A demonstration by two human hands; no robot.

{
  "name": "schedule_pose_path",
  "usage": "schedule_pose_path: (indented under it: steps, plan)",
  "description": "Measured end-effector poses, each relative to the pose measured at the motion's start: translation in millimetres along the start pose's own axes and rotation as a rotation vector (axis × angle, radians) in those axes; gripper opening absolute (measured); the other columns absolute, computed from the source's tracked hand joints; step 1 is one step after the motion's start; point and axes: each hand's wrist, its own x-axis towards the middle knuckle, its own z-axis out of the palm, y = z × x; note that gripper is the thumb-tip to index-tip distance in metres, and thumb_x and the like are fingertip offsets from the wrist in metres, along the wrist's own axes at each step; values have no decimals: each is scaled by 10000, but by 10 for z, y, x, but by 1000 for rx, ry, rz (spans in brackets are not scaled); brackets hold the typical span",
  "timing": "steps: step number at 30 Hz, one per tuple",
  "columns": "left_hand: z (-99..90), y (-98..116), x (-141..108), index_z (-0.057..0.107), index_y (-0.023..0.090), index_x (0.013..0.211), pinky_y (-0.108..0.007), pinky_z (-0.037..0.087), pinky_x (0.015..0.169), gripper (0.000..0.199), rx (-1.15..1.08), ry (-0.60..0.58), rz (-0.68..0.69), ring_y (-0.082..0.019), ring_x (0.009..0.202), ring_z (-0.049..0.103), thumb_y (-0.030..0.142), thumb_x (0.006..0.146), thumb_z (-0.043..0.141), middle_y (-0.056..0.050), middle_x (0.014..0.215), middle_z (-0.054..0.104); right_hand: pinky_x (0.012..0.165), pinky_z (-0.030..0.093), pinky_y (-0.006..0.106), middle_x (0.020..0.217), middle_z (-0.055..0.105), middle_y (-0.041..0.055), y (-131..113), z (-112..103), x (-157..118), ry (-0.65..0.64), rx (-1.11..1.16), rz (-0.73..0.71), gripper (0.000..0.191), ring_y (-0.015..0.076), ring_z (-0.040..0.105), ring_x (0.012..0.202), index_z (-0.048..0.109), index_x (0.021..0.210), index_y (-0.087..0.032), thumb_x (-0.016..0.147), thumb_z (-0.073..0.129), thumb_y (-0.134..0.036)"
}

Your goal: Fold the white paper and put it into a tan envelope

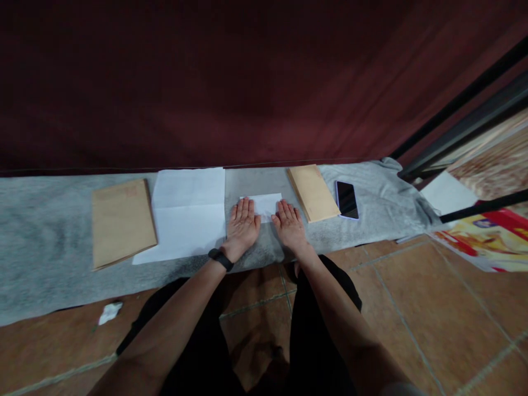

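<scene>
A small folded white sheet of paper (266, 204) lies flat on the grey cloth between my hands. My left hand (242, 223) rests palm down on its left end, fingers stretched out. On the right end lies my right hand (290, 223), also flat with fingers extended. To the left, larger white sheets (187, 220) with a crease across them are spread out. A stack of brown envelopes (124, 223) partly covers their left edge. Close by my right hand is another stack of brown envelopes (315, 192).
The grey cloth (53, 242) covers a long, narrow bench against a dark red curtain (247, 82). A phone (347, 200) lies right of the envelopes. A crumpled tissue (110, 312) is on the tiled floor. At right stand a dark metal frame (466, 104) and a colourful box (490, 239).
</scene>
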Motion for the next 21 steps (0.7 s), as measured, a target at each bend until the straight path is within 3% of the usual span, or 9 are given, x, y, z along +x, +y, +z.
schedule_pose_path:
  steps: [11,14,17,21]
  plan:
    - [-48,-143,-1,343,2,1538,-483,195,1261,623,33,19,-73,-286,1540,236,321,1008,267,-197,1620,334,1231,263,463,1613,362,141,78,-66,-23,-19,24,27,577,292,361,1487,411,1534,-77,1075,307,-412]
    - [-113,-97,39,379,-23,1511,-476,188,1268,615,24,35,-57,-290,1541,231,306,1003,271,-212,1616,337,1230,268,471,1605,373,149,44,-78,18,-19,56,72,584,289,353,1493,422,1526,-69,1078,283,-416]
    - [-162,7,97,379,23,1524,-476,167,1277,595,-10,53,24,-267,1553,195,295,1004,279,-172,1637,313,1235,263,464,1608,369,142,-21,-101,96,-13,111,80,588,269,327,1508,407,1534,-71,1080,254,-412]
    - [-125,170,172,363,63,1541,-456,173,1277,576,-54,-3,112,-246,1555,190,269,1012,265,-140,1643,319,1245,244,446,1619,362,108,-157,-124,206,-32,174,47,569,240,307,1518,403,1542,-107,1085,211,-386]
